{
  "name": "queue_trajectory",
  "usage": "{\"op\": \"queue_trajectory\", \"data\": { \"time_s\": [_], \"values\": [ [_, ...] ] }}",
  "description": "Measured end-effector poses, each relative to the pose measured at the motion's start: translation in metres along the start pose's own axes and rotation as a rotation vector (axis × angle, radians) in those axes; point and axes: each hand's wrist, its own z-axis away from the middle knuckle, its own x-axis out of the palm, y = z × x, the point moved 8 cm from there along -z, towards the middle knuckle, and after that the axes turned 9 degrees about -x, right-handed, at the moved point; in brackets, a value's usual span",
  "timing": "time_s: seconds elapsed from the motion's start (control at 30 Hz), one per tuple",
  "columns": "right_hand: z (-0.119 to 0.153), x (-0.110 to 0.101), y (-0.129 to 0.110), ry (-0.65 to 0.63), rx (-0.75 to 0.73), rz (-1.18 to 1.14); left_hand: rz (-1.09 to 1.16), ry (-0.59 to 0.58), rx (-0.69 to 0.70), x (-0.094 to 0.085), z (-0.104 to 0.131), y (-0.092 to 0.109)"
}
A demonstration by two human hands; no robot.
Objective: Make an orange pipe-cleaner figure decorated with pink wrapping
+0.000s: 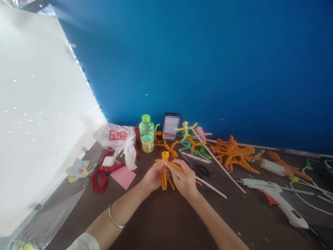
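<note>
Between my two hands is an orange pipe-cleaner figure (164, 156) with a coiled round top and several loose strands hanging below it. My left hand (154, 177) pinches it from the left, just under the coil. From the right, my right hand (184, 178) has its fingers closed on the figure's strands, one of which runs out along the fingers. The fingertips of both hands meet near the figure's neck and partly hide it. Behind my right hand lie black scissors (201, 169) and a white marker (196, 157).
A green-capped bottle (147, 135), a phone (171, 126) and a plastic bag (117, 135) stand along the blue wall. Finished pipe-cleaner figures (186, 129) and an orange pipe-cleaner heap (234, 154) lie right of them. A glue gun (275, 194) with cables is at right; pink paper (124, 177) at left.
</note>
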Motion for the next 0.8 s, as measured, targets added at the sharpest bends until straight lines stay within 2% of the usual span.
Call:
{"op": "queue_trajectory", "data": {
  "time_s": [0.23,0.33,0.43,0.57,0.73,0.8],
  "values": [
    [-0.001,-0.005,-0.016,-0.209,-0.461,0.385,0.072,-0.036,-0.070,-0.001,-0.001,-0.005],
    [0.002,-0.006,-0.017,-0.275,-0.584,0.523,0.089,-0.056,-0.095,0.001,-0.001,-0.007],
    [0.004,-0.009,-0.017,-0.325,-0.667,0.548,0.086,-0.058,-0.121,0.003,0.001,-0.009],
    [0.004,-0.013,-0.012,-0.382,-0.667,0.490,0.117,-0.062,-0.147,0.006,0.002,-0.011],
    [-0.001,-0.008,0.011,-0.565,-0.474,0.302,0.127,-0.035,-0.166,0.004,0.003,-0.011],
    [-0.003,-0.011,0.016,-0.570,-0.428,0.218,0.085,-0.024,-0.177,0.004,0.003,-0.011]
  ]
}}
